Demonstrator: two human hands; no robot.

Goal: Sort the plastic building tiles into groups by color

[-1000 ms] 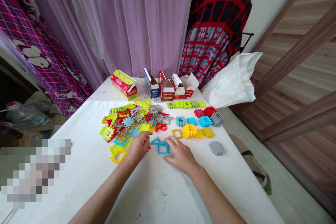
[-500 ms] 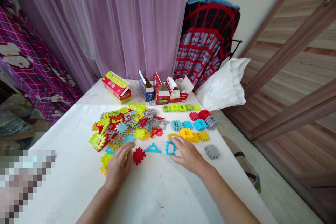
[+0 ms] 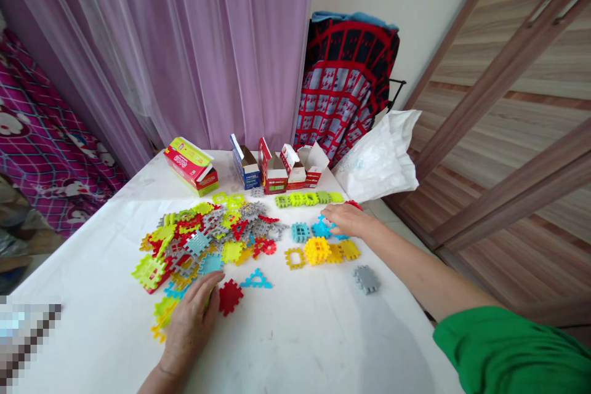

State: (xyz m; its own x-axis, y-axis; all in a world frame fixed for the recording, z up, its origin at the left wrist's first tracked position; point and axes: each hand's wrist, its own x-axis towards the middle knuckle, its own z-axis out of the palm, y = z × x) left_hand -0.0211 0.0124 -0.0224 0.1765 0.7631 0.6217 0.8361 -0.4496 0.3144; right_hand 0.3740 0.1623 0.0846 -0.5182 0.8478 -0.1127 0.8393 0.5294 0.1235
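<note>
My left hand [image 3: 191,317] is at the near edge of a mixed heap of plastic interlocking tiles [image 3: 203,240], fingers curled. A bit of lime-green tile [image 3: 208,299] shows between its thumb and fingers. Just right of it lie a red tile [image 3: 230,297] and a blue triangular tile [image 3: 257,279]. Further off, my right hand [image 3: 345,220] reaches over the blue tiles, fingertips down on a blue tile [image 3: 320,226]; the hand covers part of that group. To its left stands a light-blue stack [image 3: 300,233], and nearer me a yellow stack [image 3: 317,250].
A row of lime tiles [image 3: 308,199] lies behind the blue group, and a grey tile stack [image 3: 367,279] sits at the right. Along the back are a red-and-yellow box [image 3: 191,166], a blue box [image 3: 246,166], several open red boxes [image 3: 276,175] and a white bag [image 3: 381,157].
My right hand has moved away and to the right, to the blue group. The blue square frame is gone from its former spot; a yellow frame shows there. My left hand stays by the heap.
</note>
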